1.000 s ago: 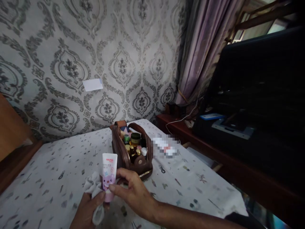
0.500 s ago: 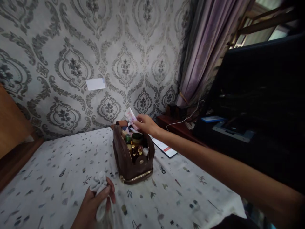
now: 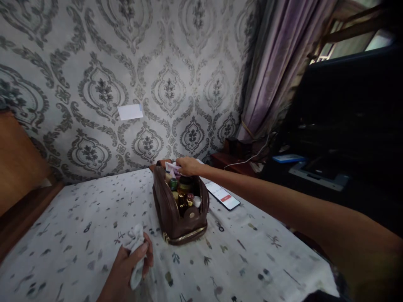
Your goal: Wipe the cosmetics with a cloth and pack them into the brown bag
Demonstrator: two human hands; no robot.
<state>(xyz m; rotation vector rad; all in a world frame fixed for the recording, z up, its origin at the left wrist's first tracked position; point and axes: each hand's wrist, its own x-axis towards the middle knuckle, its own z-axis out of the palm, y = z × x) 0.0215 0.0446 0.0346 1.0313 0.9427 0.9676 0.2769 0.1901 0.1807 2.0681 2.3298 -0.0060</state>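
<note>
A brown toiletry bag stands unzipped on the patterned tablecloth. Small jars and bottles fill it, among them a green-lidded jar, a dark-lidded jar and a white cap. At the bag's far end, my right hand is closed on a small pink and white packet, low at the opening; its exact kind is unclear. My left hand, near the front of the table, is wrapped around a crumpled white cloth, left of the bag and apart from it.
Right of the bag lies a phone with a lit screen. A white cable runs over a dark red surface behind it. A patterned wall rises at the back, with a purple curtain. Brown wooden furniture borders the left side.
My right hand has lowered the pink and white packet from above the bag to its far end. My left hand keeps the cloth in nearly the same place. The view has shifted slightly.
</note>
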